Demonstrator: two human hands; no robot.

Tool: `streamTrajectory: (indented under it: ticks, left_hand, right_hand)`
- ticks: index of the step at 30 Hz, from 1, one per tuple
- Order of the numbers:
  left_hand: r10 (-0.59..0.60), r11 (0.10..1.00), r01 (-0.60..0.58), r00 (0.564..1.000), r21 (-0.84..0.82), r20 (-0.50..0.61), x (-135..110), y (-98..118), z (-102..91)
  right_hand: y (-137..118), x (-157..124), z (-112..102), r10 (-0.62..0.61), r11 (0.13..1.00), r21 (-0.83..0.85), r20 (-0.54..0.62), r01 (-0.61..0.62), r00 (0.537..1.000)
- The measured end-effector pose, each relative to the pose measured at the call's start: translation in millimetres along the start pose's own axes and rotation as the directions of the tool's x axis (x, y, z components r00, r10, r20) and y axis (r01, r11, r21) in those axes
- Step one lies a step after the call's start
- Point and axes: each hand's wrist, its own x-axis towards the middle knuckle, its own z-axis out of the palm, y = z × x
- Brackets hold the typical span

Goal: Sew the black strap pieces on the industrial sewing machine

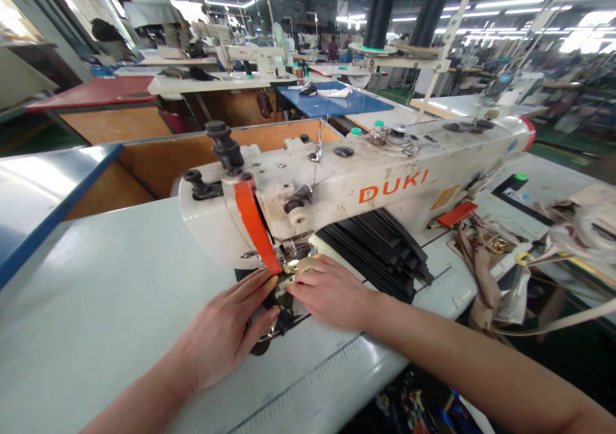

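Observation:
A white sewing machine (327,183) with orange lettering stands before me, an orange strip (257,225) hanging at its needle end. Below the needle, a small black piece of strap (285,321) with a shiny metal part lies on the machine bed. My left hand (226,328) grips this piece from the left, fingers stretched along it, thumb by the metal part. My right hand (332,293) is closed at the presser foot, beside a round beige knob (305,266). Its fingertips are partly hidden, so what they pinch cannot be seen.
Black strips (375,248) lie piled under the machine arm. Tan straps and scraps (486,267) clutter the right side. Two black thread cones (380,13) stand behind. A ruler scale (317,366) marks the table's front. A blue-edged table (52,183) adjoins at left.

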Motion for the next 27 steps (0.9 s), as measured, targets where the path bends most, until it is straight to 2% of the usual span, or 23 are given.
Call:
streamTrajectory:
  ticks: [5, 9, 11, 14, 18, 22, 25, 27]
  left_hand:
    - [0.021, 1.000, -0.021, 1.000, 0.022, -0.012, 8, -5, 2.2]
    - [-0.015, 0.999, 0.016, 1.000, 0.040, -0.019, 4, 8, -7.0]
    - [-0.027, 0.997, 0.028, 1.000, 0.066, -0.005, -11, 22, -17.0]
    - [-0.037, 0.997, 0.036, 0.999, 0.061, 0.012, -47, 52, -31.9]
    - [-0.036, 0.999, 0.036, 0.999, 0.003, -0.012, -89, 92, -40.4]
    - [-0.066, 0.993, 0.074, 0.995, 0.096, -0.077, -106, 109, -31.5]
    - [-0.077, 0.963, 0.125, 0.977, 0.240, -0.198, -114, 115, -18.9]
    - [-0.039, 0.936, 0.130, 0.962, 0.327, -0.272, -121, 120, -12.9]
  right_hand:
    - [2, -3, 4, 0.022, 1.000, 0.011, -0.066, -0.022, 0.998]
    - [1, -8, 4, 0.039, 0.999, 0.040, -0.150, -0.034, 0.988]
    - [-2, -11, 3, 0.030, 0.999, 0.049, -0.188, -0.022, 0.982]
    - [-9, -14, 1, 0.019, 0.996, 0.087, -0.239, 0.003, 0.971]
    - [-29, -18, 3, -0.005, 0.979, 0.196, -0.258, 0.057, 0.966]
    - [-56, -19, 5, -0.060, 0.965, 0.235, -0.229, 0.114, 0.972]
    - [-68, -21, 6, -0.073, 0.966, 0.234, -0.171, 0.113, 0.983]
    - [-71, -22, 5, -0.044, 0.968, 0.236, -0.161, 0.082, 0.986]
